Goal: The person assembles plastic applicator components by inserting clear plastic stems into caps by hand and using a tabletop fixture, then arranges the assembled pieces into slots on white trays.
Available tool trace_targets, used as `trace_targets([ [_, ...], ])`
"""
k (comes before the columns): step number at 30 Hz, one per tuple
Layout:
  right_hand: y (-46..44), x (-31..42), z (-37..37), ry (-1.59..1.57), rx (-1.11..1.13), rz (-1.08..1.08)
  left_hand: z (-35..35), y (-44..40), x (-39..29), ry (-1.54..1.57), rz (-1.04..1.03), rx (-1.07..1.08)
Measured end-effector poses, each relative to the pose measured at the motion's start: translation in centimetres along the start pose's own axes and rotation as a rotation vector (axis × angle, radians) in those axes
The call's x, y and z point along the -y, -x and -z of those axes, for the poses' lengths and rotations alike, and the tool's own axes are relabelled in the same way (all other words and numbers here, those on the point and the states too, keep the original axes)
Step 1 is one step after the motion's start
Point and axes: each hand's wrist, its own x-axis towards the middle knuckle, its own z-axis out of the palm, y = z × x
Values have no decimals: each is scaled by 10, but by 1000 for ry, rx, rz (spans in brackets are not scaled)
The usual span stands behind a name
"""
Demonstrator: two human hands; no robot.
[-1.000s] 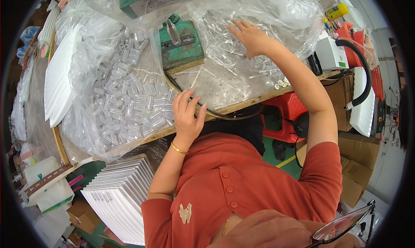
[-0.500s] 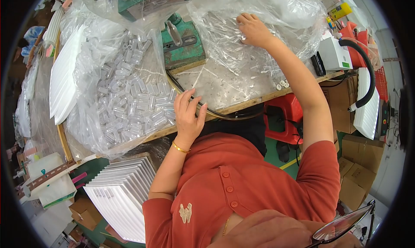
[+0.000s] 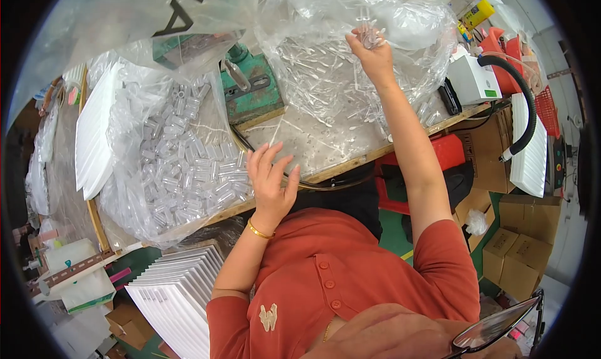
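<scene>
My right hand (image 3: 374,55) is raised at the far side of the bench, its fingers closed around several clear plastic pieces (image 3: 369,36); their exact shape is hard to make out. Below it, small clear stick-like plastic parts (image 3: 313,77) lie scattered on a clear plastic bag (image 3: 282,20). Near the bench's front edge is my left hand (image 3: 272,180), fingers spread, with nothing in it. To its left, a heap of short clear plastic tubes (image 3: 194,171) lies on plastic sheeting.
A green metal press base (image 3: 253,93) stands between the heaps, partly behind hanging plastic with black letters (image 3: 178,14). On the right are a white box (image 3: 476,77) and a black hose (image 3: 532,108). White corrugated trays (image 3: 175,296) stand below left; a red stool (image 3: 447,151) sits under the bench.
My right hand has lifted from the bag, now gripping clear plastic pieces. A lettered plastic sheet has come across the upper left. My left hand has barely moved, its fingers slightly more spread.
</scene>
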Motion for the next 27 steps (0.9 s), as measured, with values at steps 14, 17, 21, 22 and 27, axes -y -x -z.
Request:
trace_targets([
  [14,32,-25,-38,-188,-191,-92,-43,-18,-13,291,32,62],
  [17,32,-40,-37,-48,16,-108,-47,-20,-16,340,40,67],
  [21,16,-27,-28,-192,20,-254,-67,-28,-6,729,422,154],
  [22,13,-26,-27,-392,-43,-261,-72,-34,-3,1014,692,203],
  [27,19,17,-25,-672,-45,-241,-85,-111,6,1583,1186,38],
])
